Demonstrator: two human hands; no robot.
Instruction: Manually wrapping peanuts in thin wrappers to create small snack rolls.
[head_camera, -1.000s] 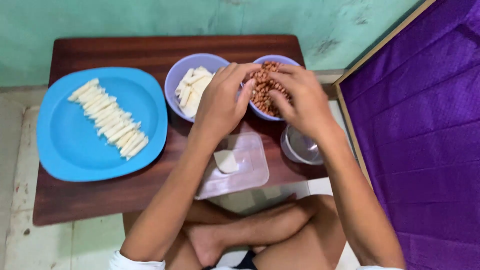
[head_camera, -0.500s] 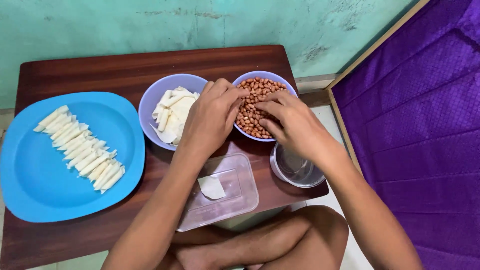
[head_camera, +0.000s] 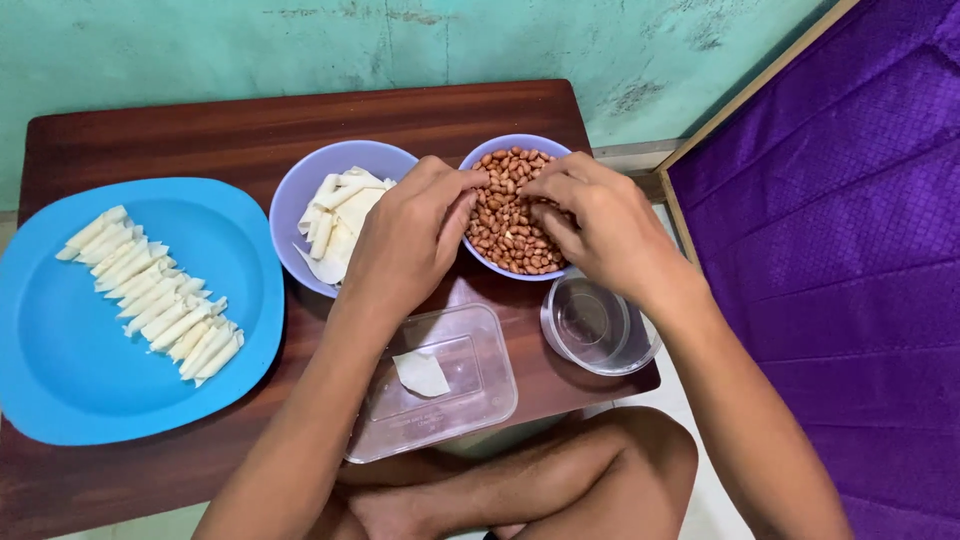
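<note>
A lilac bowl (head_camera: 480, 150) full of red-brown peanuts (head_camera: 508, 235) stands at the far middle of the dark wooden table (head_camera: 200, 125). My left hand (head_camera: 410, 245) rests over its left rim, fingers curled toward the peanuts; what it holds is hidden. My right hand (head_camera: 600, 225) reaches in from the right, its fingertips pinched down among the peanuts. Left of it, a second lilac bowl (head_camera: 295, 190) holds white pastry sheets (head_camera: 335, 215), partly covered by my left hand.
A blue plate (head_camera: 60, 350) at the left carries several rolled white pieces (head_camera: 160, 295). A clear plastic box (head_camera: 480, 400) with one white sheet (head_camera: 422, 373) sits at the near edge, beside a small clear glass bowl (head_camera: 597, 325). Purple cloth (head_camera: 840, 250) hangs on the right.
My hands have drawn slightly apart over the peanut bowl, with the fingertips of both now at the peanuts. The view has shifted a little; the dishes stay put.
</note>
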